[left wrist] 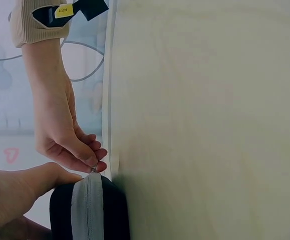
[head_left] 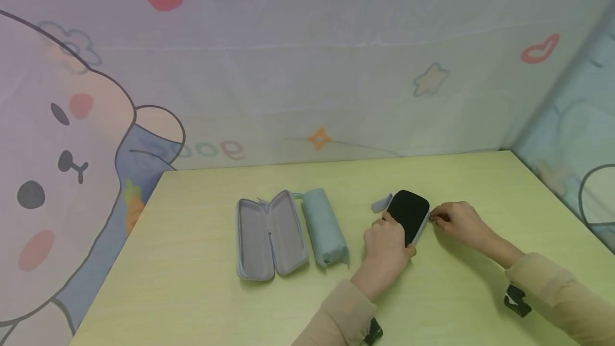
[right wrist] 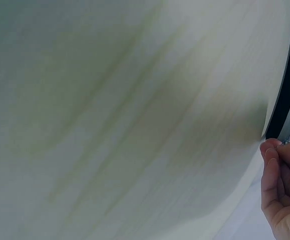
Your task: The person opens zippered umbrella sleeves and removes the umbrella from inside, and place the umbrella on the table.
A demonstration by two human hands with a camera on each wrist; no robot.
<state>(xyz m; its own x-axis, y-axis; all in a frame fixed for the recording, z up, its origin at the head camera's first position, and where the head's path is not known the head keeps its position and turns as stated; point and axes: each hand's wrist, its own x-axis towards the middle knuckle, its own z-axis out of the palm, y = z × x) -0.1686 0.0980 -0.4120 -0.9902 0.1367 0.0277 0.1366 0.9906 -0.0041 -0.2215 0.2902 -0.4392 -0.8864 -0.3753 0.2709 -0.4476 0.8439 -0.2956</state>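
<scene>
Nearest to us, our left hand [head_left: 384, 244] rests on the near end of a black case [head_left: 408, 213], the fingers curled over its near left edge and the thumb lying along its side, so the case is gripped and steadied against the yellow-green tabletop [head_left: 202, 292]. The case lies flat, right of the tabletop's middle, angled away from us, with a grey zipper band [left wrist: 87, 210] running round its edge. Just past and to the right of the left hand, our right hand [head_left: 456, 220] meets the case's right side; its fingertips [left wrist: 95, 162] pinch a small zipper pull [left wrist: 93, 170] at the grey band, as the left wrist view shows plainly. In the right wrist view the same fingers [right wrist: 271, 155] are bunched together against the case's edge. The two hands sit on either side of the case, close together but not touching each other.

At the case's far left corner a small grey tab [head_left: 381, 204] lies on the tabletop, just beside it. Further left, well apart from the hands, a pale teal pouch [head_left: 324, 226] lies lengthwise, and beside it a grey hard case [head_left: 270, 235] lies opened flat, both halves facing up. Beyond the tabletop stands a pastel cartoon backdrop [head_left: 307, 68].
</scene>
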